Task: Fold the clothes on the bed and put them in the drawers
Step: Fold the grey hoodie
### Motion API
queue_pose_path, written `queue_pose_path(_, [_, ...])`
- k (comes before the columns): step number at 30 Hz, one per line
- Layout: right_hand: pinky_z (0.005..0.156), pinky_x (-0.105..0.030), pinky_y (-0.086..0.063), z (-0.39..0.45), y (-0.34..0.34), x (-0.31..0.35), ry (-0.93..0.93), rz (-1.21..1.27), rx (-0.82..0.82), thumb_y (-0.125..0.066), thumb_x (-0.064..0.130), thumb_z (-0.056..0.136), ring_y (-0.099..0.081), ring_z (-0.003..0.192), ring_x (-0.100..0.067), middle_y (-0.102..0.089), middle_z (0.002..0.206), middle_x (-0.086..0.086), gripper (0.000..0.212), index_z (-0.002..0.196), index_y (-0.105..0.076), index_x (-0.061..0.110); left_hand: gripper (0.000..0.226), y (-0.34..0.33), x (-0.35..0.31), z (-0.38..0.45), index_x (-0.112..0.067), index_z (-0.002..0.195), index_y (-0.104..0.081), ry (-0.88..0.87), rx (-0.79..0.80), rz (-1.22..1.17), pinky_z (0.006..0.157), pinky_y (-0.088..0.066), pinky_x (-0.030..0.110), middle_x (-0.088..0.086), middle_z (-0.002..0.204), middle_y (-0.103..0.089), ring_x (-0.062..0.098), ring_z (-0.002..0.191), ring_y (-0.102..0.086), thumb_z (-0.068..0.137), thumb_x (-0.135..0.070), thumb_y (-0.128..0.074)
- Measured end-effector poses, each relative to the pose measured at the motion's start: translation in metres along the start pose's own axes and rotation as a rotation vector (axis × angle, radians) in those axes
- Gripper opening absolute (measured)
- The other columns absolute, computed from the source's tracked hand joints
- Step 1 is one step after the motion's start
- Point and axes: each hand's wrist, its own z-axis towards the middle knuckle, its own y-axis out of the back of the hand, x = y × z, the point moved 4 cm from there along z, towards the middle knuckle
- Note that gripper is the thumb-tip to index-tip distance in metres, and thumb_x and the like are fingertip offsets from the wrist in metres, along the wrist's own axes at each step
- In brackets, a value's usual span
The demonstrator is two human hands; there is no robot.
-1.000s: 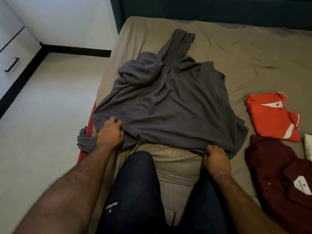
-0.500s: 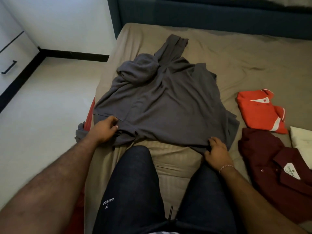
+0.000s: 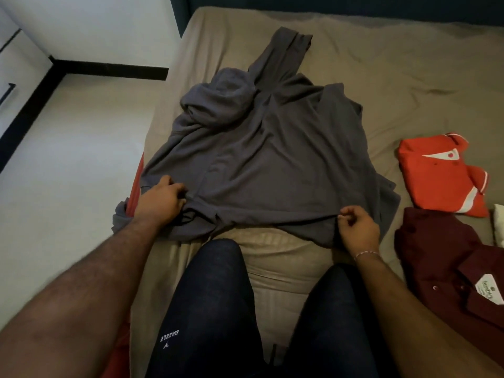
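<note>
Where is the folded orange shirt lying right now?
In the head view the orange shirt lies on the right side of the bed, just beyond the maroon shirt and to the right of the spread grey garment.

There is only one view — a wide-angle camera on the person's head. It looks forward and down over the knees onto the bed (image 3: 381, 85), from close above. Both forearms enter from the bottom edge. At the left the view reaches the floor (image 3: 68, 159) and the wall — lines bend near the edges.
</note>
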Motion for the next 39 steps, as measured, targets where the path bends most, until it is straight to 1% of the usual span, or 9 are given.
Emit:
queue_pose_path(2, [0.073,-0.015,-0.045,-0.001,-0.004,-0.001,0.092,0.015,0.098,-0.078,0.014,0.086,-0.065,0.082,-0.017,-0.066,0.088,0.003,0.027,0.103,-0.058,0.017,0.025,0.0,0.002,0.006,-0.025,0.121,-0.063,0.039,-0.023,-0.048,0.084,-0.055,0.046,0.006,0.118,-0.047,0.031,0.1,-0.061,0.1,-0.038,-0.061])
queue_pose_path(7, [0.091,-0.038,-0.045,-0.007,-0.015,-0.014,0.43,-0.323,0.205,-0.091,0.02,0.075,-0.054,0.102,-0.028,-0.06,0.108,-0.012,0.042,0.111,-0.071,0.009,0.013,-0.001,0.009,0.015,-0.027,0.109,-0.069,0.087,-0.081,-0.211,0.087,-0.053,0.045,0.006,0.117,-0.057,0.032,0.103,-0.062,0.1,-0.033,-0.063])
queue_pose_path(15, [0.091,-0.042,-0.05,-0.005,-0.012,-0.013,0.249,-0.118,0.262,-0.08,0.007,0.086,-0.062,0.095,-0.032,-0.068,0.098,-0.009,0.009,0.091,-0.074,0.011,0.004,0.011,0.02,0.011,-0.02,0.098,-0.069,0.162,-0.218,-0.517,0.089,-0.053,0.04,0.001,0.099,-0.073,0.028,0.096,-0.068,0.099,-0.023,-0.066])
queue_pose_path(20, [0.077,-0.029,-0.051,-0.035,0.009,-0.01,0.289,-0.099,0.405,-0.077,0.01,0.089,-0.066,0.084,-0.01,-0.069,0.087,0.01,0.025,0.09,-0.061,0.029,0.004,0.03,0.029,0.0,-0.021,0.099,-0.07,0.18,-0.251,-0.536,0.089,-0.057,0.041,0.001,0.095,-0.072,0.03,0.091,-0.07,0.099,-0.021,-0.066])
queue_pose_path(25, [0.073,-0.033,-0.053,-0.063,0.03,-0.006,0.302,-0.06,0.289,-0.077,-0.001,0.081,-0.065,0.077,-0.012,-0.066,0.078,0.008,0.038,0.088,-0.062,0.033,0.027,0.038,-0.016,-0.025,-0.018,0.117,-0.063,0.075,-0.41,-0.272,0.099,-0.052,0.044,0.009,0.122,-0.056,0.03,0.111,-0.059,0.09,-0.021,-0.067])
queue_pose_path(29, [0.064,-0.034,-0.049,-0.092,0.037,0.005,0.343,-0.076,0.198,-0.073,-0.006,0.079,-0.059,0.068,-0.016,-0.059,0.067,0.007,0.043,0.08,-0.058,0.035,0.06,-0.018,-0.125,-0.064,-0.025,0.14,-0.05,-0.392,-0.031,-0.155,0.099,-0.052,0.045,0.002,0.13,-0.051,0.024,0.119,-0.054,0.086,-0.044,-0.069])
queue_pose_path(31, [0.064,-0.032,-0.048,-0.103,0.036,0.017,0.39,-0.111,0.179,-0.073,-0.003,0.08,-0.059,0.068,-0.014,-0.061,0.07,0.01,0.041,0.08,-0.057,0.035,0.071,-0.045,-0.154,-0.07,-0.028,0.145,-0.043,-0.318,0.08,0.002,0.1,-0.05,0.049,0.003,0.131,-0.047,0.027,0.124,-0.048,0.084,-0.052,-0.068])
queue_pose_path(35, [0.081,-0.034,-0.057,-0.118,0.051,0.035,0.479,-0.262,0.119,-0.071,-0.008,0.074,-0.07,0.09,-0.022,-0.074,0.099,0.001,0.042,0.106,-0.072,0.019,0.028,-0.036,-0.155,-0.06,-0.024,0.116,-0.058,-0.006,-0.115,-0.025,0.092,-0.047,0.047,0.005,0.118,-0.056,0.03,0.115,-0.052,0.088,-0.027,-0.058])
queue_pose_path(39, [0.076,-0.043,-0.057,-0.118,0.073,0.042,0.428,-0.57,0.076,-0.066,-0.001,0.079,-0.07,0.092,-0.034,-0.074,0.103,-0.01,0.047,0.122,-0.072,0.017,0.018,0.004,-0.124,-0.057,-0.021,0.089,-0.057,-0.023,-0.398,-0.204,0.074,-0.046,0.043,0.006,0.092,-0.062,0.035,0.087,-0.059,0.077,-0.008,-0.061])
